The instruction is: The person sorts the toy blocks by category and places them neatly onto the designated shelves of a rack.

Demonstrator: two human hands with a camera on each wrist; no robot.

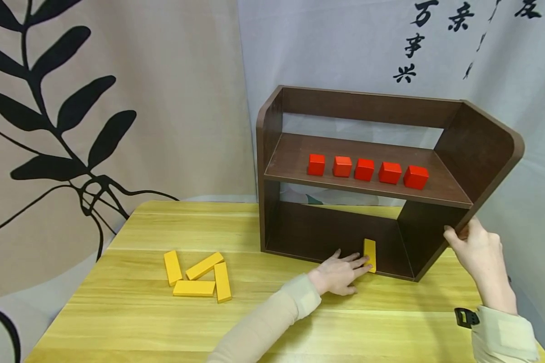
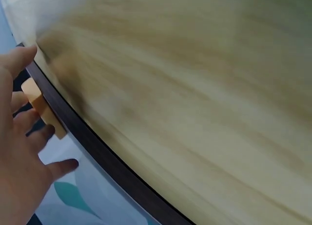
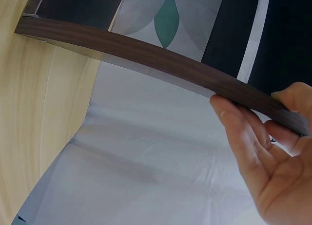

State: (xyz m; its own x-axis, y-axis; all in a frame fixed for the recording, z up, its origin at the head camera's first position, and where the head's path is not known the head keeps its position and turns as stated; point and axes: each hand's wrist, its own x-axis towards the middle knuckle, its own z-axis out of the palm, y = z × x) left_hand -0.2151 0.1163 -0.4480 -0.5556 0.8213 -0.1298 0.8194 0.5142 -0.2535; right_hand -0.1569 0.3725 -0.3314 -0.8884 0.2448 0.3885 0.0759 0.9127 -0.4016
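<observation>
pale wood grain runs across the worktop (image 1: 277, 302), where a yellow block (image 1: 370, 254) lies at the front edge of the dark brown shelf's (image 1: 436, 196) lower compartment. the left hand (image 1: 340, 275) touches that block with straight, spread fingers. the right hand (image 1: 479, 252) grips the shelf's right side panel. five red cubes (image 1: 364, 169) line the upper board; four yellow blocks (image 1: 200, 277) lie scattered to the left. printed curtains hang behind.

Black brush-written Chinese characters (image 1: 436, 38), among them 万, 亲, 事 and 兴, stand in columns on the pale grey backdrop cloth (image 1: 336, 45).
</observation>
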